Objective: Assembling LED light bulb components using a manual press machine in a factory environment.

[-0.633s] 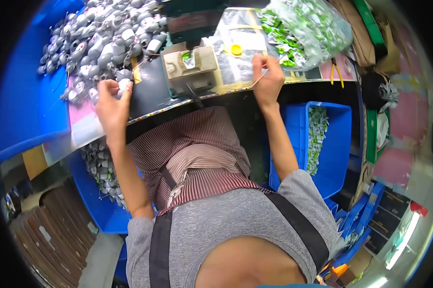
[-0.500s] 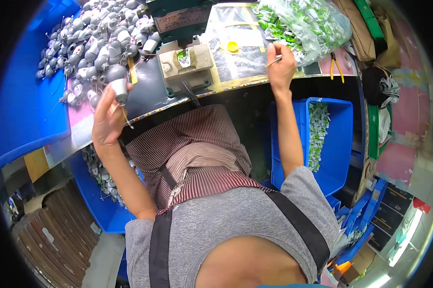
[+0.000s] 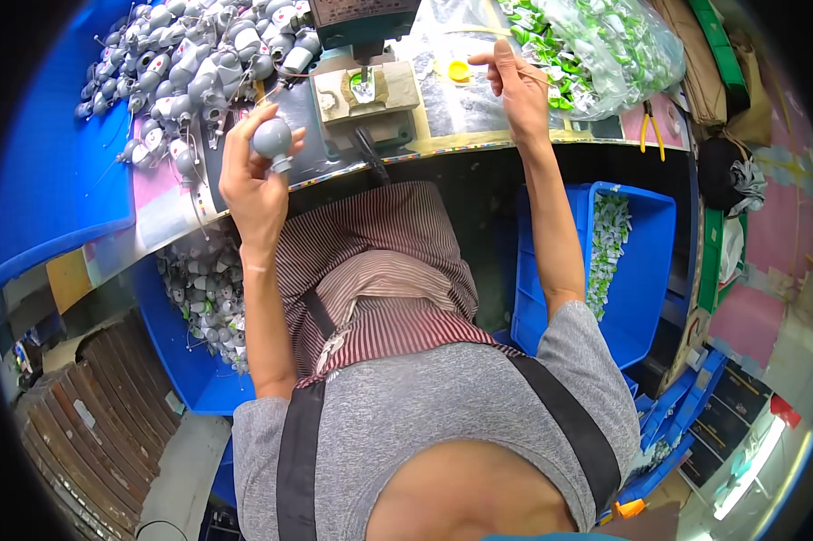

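My left hand is closed around a small grey plastic part with a round ball end, held above the front edge of the bench. Left of the press, a heap of similar grey and white parts lies close to that hand. My right hand is raised over the right side of the bench, its fingers partly curled on a thin brownish stick. Between my hands, a small green and white piece sits in the beige fixture block, beneath the dark green press head.
A clear bag of green and white pieces lies at the back right, near yellow-handled pliers. A round yellow cap rests beside the fixture. Blue bins stand below the bench at right and left, both holding parts.
My left hand has moved right toward the press, and the part in it now shows its round grey end. My right hand has risen slightly, its fingers straighter.
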`<state>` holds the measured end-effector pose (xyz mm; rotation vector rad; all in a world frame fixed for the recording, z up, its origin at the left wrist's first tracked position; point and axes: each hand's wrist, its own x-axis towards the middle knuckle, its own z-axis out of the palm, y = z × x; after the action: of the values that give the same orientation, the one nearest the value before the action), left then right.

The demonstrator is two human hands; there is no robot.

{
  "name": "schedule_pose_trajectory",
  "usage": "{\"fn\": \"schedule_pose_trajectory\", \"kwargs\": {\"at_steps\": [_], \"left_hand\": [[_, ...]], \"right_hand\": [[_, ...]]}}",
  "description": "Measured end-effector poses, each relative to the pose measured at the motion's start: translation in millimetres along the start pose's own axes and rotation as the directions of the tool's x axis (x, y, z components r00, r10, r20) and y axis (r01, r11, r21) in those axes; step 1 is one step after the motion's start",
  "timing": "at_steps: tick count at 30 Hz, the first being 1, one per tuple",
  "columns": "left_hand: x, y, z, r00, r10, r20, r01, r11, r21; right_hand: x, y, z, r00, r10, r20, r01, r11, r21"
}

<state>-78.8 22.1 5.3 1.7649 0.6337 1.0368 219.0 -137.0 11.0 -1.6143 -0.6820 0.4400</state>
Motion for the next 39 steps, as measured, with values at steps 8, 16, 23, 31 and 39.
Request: {"fn": "schedule_pose_trajectory", "kwargs": {"at_steps": [8,16,23,31,39], "left_hand": [[2,27,3,0.97,-0.161,0.182,0.235,0.816,-0.528],[-5,6,0,0.875,-0.352,0.332,0.483,0.674,-0.559],[-10,14,15,0.836,-0.435,0.335,0.545,0.73,-0.413],[-11,22,35,0.925,-0.376,0.052,0.379,0.923,-0.071],[-5,20,66,0.923,0.353,0.152,-0.383,0.881,0.277]], "right_hand": [[10,9,1,0.997,-0.074,-0.031,0.069,0.987,-0.147],[13,10,12,0.972,-0.232,-0.035,0.174,0.813,-0.555],[9,3,19,0.975,-0.219,-0.021,0.195,0.904,-0.382],[-12,-27,75,0.978,0.021,0.205,-0.088,0.942,0.324],[-16,-36,97,0.968,-0.087,0.235,0.073,0.995,0.071]]}}
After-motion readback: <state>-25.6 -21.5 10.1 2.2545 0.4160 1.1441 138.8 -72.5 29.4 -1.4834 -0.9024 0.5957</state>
